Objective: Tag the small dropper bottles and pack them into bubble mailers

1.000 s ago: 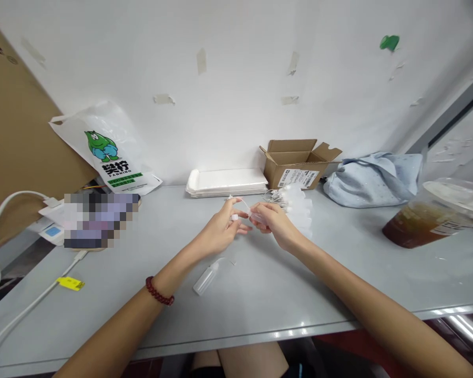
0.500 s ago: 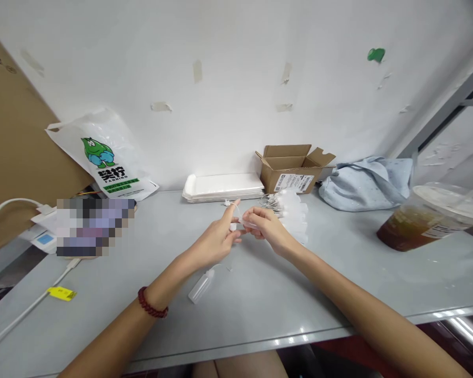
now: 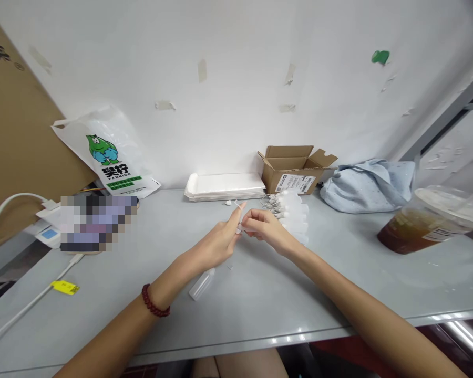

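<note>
My left hand (image 3: 223, 240) is closed on a small white piece with a thin looped cord (image 3: 239, 208) at its thumb; the piece is mostly hidden by the fingers. Against it, my right hand (image 3: 262, 226) pinches something too small and covered to make out. Below the left hand a small clear plastic bottle (image 3: 202, 284) lies on its side on the grey table (image 3: 284, 310). Just right of the right hand, several translucent white bottles with cords (image 3: 294, 216) lie in a row. A tiny white part (image 3: 228, 202) rests beyond the fingertips.
Along the wall are a stack of white envelopes (image 3: 225, 185), an open cardboard box (image 3: 289, 170) and a light blue cloth bag (image 3: 368, 186). A drink cup (image 3: 405, 233) stands at right. On the left are a white plastic bag (image 3: 140, 176), a blurred-out device (image 3: 96, 226) and a white cable (image 3: 21, 320).
My hands have come closer together, and the left hand has turned slightly. The translucent item seen in my right fingers before is now hidden. The view has shifted slightly.
</note>
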`<state>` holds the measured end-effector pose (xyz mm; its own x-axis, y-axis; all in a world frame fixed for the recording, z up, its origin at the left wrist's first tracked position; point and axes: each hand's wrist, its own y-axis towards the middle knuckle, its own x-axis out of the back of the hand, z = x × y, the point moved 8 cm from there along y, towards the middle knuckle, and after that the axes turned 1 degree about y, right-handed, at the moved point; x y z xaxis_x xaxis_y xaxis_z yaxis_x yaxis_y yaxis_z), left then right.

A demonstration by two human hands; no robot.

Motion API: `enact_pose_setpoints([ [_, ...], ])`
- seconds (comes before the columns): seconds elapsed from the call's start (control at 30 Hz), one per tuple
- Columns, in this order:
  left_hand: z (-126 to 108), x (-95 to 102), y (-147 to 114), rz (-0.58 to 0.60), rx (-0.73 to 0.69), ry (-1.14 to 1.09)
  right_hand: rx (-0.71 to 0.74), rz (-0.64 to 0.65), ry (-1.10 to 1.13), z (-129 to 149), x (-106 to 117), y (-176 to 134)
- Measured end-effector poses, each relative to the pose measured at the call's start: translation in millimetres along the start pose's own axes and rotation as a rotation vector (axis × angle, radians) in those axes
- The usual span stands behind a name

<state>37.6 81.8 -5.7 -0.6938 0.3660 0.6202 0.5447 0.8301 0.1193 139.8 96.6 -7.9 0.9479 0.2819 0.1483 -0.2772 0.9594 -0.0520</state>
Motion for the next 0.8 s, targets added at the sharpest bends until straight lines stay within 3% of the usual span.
enact_pose_setpoints([
  [0.13,0.6,4.8,2.2,-0.006,0.011,-0.105,-0.029,0.007,-0.004,-3.4,5.7,1.5],
  [0.37,6.6,5.2,4.3,0.028,0.191,-0.502,0.031,0.042,0.044,-1.8,6.5,2.2],
  [0.67,1.3,-0.5,-0.5,0.227,0.212,-0.493,0.002,-0.003,0.054,0.8,1.3,-1.3],
  [0.8,3.7,6.3,1.8,0.065,0.166,-0.385,-0.058,-0.045,0.072,-5.4,1.4,-0.2],
])
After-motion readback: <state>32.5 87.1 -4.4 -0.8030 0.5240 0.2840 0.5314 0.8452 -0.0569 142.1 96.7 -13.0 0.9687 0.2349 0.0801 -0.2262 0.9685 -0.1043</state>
